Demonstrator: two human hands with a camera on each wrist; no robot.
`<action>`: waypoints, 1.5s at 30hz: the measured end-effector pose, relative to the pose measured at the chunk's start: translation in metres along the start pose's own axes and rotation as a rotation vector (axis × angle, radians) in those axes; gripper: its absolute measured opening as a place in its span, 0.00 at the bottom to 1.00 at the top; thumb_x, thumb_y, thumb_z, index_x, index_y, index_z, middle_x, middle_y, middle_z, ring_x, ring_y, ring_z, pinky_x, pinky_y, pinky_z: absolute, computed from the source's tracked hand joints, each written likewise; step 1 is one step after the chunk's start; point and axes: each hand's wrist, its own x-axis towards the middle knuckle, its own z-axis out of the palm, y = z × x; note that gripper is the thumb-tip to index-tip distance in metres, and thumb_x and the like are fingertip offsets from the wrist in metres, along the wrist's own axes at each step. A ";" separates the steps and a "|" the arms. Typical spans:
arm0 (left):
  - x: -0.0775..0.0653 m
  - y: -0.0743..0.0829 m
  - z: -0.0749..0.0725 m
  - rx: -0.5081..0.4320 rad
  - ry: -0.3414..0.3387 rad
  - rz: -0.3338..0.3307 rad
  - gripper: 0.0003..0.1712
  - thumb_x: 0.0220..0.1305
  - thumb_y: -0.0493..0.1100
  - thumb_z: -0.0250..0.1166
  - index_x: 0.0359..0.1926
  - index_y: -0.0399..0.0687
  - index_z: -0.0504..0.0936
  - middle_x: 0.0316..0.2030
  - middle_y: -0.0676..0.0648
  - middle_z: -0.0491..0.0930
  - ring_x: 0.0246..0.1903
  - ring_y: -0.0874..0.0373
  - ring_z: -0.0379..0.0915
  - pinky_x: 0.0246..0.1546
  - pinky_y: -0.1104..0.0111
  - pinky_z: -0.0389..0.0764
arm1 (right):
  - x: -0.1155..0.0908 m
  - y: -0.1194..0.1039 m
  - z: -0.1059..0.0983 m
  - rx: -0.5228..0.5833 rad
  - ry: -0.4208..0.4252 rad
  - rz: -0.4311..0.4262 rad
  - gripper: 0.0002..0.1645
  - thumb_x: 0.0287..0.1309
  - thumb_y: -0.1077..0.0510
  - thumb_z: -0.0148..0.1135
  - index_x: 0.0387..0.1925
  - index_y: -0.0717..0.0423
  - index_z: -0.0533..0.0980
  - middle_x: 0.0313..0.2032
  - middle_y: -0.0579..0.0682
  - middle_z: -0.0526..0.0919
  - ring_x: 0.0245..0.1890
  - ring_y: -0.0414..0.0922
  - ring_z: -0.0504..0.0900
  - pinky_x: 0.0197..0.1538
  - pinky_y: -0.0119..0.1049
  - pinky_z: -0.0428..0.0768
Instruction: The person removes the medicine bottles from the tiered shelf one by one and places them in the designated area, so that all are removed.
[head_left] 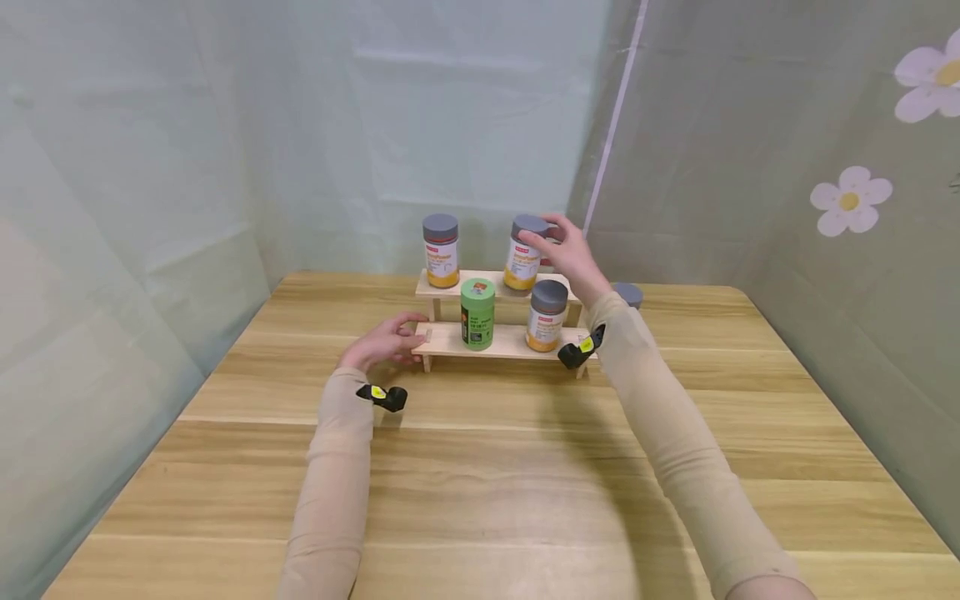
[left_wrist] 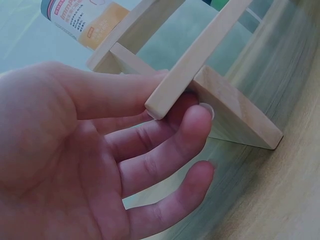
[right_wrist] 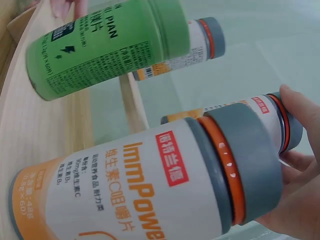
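In the head view, pinching the gray lid point(head_left: 529, 223) of the upper-right jar point(head_left: 521, 262) between curled thumb and fingers of the right hand point(head_left: 574, 257), gripped high, likely to clear the lower-right jar point(head_left: 546, 323) in front. Upright or nearly so, with base at the upper board of the wooden shelf point(head_left: 510, 340); whether resting there with full weight, impossible to tell. Holding the lower board's left end with the left hand point(head_left: 386, 342), probably to steady the shelf on the table point(head_left: 465, 500). Seen with the upper-left jar point(head_left: 442, 257) well apart on the upper board, the green jar point(head_left: 477, 317) on the lower, and a partly hidden jar point(head_left: 628, 294) behind the right sleeve; perhaps spaced for finger room. In the left wrist view, pinching the lower board point(left_wrist: 185, 65) at its tip, thumb behind and fingers bent below, with outer fingers point(left_wrist: 175, 200) slightly spread and near a leg point(left_wrist: 240, 110); seemingly held there for being bare of jars. In the right wrist view, looking past the lower-right jar and the green jar, both on the lower board, to the gripped lid; curled about its sides, too hidden to judge the pressure.
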 end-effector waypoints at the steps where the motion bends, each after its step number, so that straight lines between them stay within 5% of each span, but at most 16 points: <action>1: 0.000 0.000 0.000 -0.003 0.001 -0.002 0.32 0.71 0.43 0.56 0.71 0.44 0.57 0.50 0.35 0.75 0.37 0.55 0.79 0.47 0.61 0.82 | 0.000 0.000 -0.001 0.016 0.010 0.000 0.34 0.60 0.49 0.65 0.65 0.49 0.65 0.60 0.57 0.74 0.57 0.49 0.75 0.58 0.47 0.77; 13: -0.003 -0.002 -0.001 -0.007 -0.001 -0.002 0.32 0.71 0.42 0.55 0.72 0.42 0.56 0.48 0.36 0.75 0.37 0.55 0.79 0.49 0.57 0.81 | -0.005 0.002 -0.011 0.019 0.036 -0.081 0.30 0.60 0.50 0.66 0.62 0.48 0.68 0.49 0.50 0.80 0.46 0.41 0.76 0.47 0.36 0.75; 26: -0.005 0.000 -0.001 -0.011 -0.006 -0.002 0.32 0.71 0.42 0.55 0.72 0.41 0.55 0.52 0.32 0.74 0.36 0.56 0.80 0.49 0.58 0.82 | -0.013 0.005 -0.023 0.036 0.050 -0.108 0.30 0.62 0.50 0.64 0.64 0.47 0.68 0.57 0.53 0.77 0.54 0.43 0.75 0.56 0.40 0.74; 45: -0.002 -0.003 -0.003 -0.019 -0.013 0.006 0.32 0.72 0.42 0.54 0.72 0.41 0.55 0.47 0.36 0.76 0.35 0.57 0.79 0.47 0.58 0.82 | -0.018 0.009 -0.042 0.073 0.107 -0.090 0.31 0.62 0.50 0.63 0.64 0.50 0.67 0.58 0.52 0.76 0.51 0.40 0.76 0.56 0.39 0.74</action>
